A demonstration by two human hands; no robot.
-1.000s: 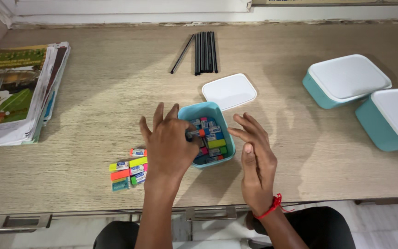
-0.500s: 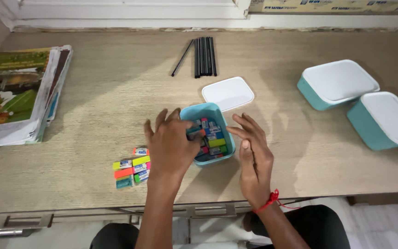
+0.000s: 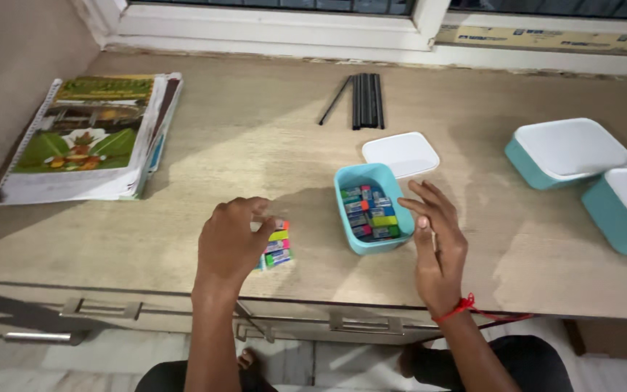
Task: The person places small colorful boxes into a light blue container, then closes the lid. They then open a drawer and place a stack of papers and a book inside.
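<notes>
From the head view we see our left hand [image 3: 230, 243] curled palm-down over a small cluster of coloured erasers [image 3: 277, 247] on the tabletop [image 3: 255, 145]. Its fingers [image 3: 259, 210] are bent and drawn together above the pile, but whether they pinch one eraser we cannot tell, since the hand hides the contact. Our right hand [image 3: 437, 247] stands on edge just beside the open teal box [image 3: 371, 207], fingers loosely spread and touching nothing that we can make out. The box is part filled with more erasers, and its white lid [image 3: 400, 154] lies just behind it.

The eraser cluster sits near the front edge of the tabletop, so a careless sweep of the left hand could push pieces off onto the floor. The right hand is close to the box wall; a nudge could slide or tip the light box and spill its contents.

Further off lie black pencils [image 3: 361, 100], two closed teal boxes [image 3: 567, 152] at right and a stack of books [image 3: 88, 138] at left, all well apart from the hands.
</notes>
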